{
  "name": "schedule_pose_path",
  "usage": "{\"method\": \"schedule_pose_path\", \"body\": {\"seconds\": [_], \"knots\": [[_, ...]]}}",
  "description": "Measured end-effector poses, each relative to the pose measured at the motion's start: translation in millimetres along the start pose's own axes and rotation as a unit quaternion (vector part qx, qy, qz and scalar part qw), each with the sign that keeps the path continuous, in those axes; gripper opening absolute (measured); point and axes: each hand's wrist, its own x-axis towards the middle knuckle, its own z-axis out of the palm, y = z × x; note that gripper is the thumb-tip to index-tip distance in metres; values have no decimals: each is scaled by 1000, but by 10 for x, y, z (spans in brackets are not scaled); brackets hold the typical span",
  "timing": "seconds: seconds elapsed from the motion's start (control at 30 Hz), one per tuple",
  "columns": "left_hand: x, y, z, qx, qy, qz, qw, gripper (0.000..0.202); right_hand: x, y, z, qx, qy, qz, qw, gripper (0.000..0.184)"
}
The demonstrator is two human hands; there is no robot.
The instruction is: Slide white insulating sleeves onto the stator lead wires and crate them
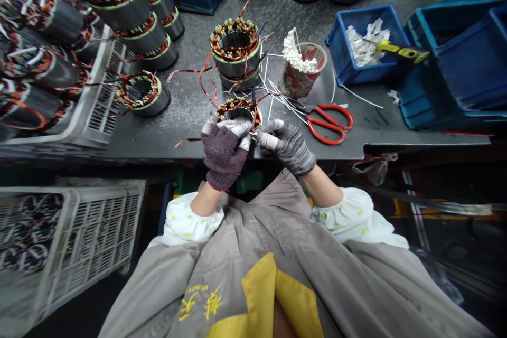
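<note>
Beyond the grey jacket [277, 253], left hand [224, 150] and right hand [289, 145], each grip clenched on the stator [240, 110] at the table [186, 116] edge, seem to be dressing its windings, which calls for steady fingertips next.

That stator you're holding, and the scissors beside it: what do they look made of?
Stator: dull grey metal core, likely stacked steel; glossy reddish windings look like enamelled copper wire, with green liner, probably insulating paper or plastic. Scissors: smooth red handles, apparently plastic; blades dark, seemingly metal.

Scissors [309, 117] lie right of the stator [238, 106] (cup [298, 83] behind them).
</note>
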Motion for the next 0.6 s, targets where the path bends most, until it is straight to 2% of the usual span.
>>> {"method": "schedule_pose_path", "body": {"seconds": [0.17,0.27,0.33,0.4,0.5,0.53,0.6], "knots": [[-12,-7,-27,22,-10,24,999,31,42,58,0,-69,-2,-53,996,42],[-18,-31,-69,15,-37,39,998,32,72,89,-58,-142,2,-110,984,37],[-21,-49,-80,9,-45,51,998,30,66,63,-96,-214,-22,-159,964,34],[-24,-55,-67,6,-40,65,997,29,46,-1,-102,-302,-44,-197,932,34],[-27,-32,-32,8,-31,52,998,31,0,-125,-53,-407,-21,-234,882,41],[-27,-19,-25,8,-30,39,999,31,-23,-165,-37,-418,-5,-246,874,44],[-25,7,-19,4,-26,12,1000,31,-80,-237,-32,-387,33,-269,881,46]]}}
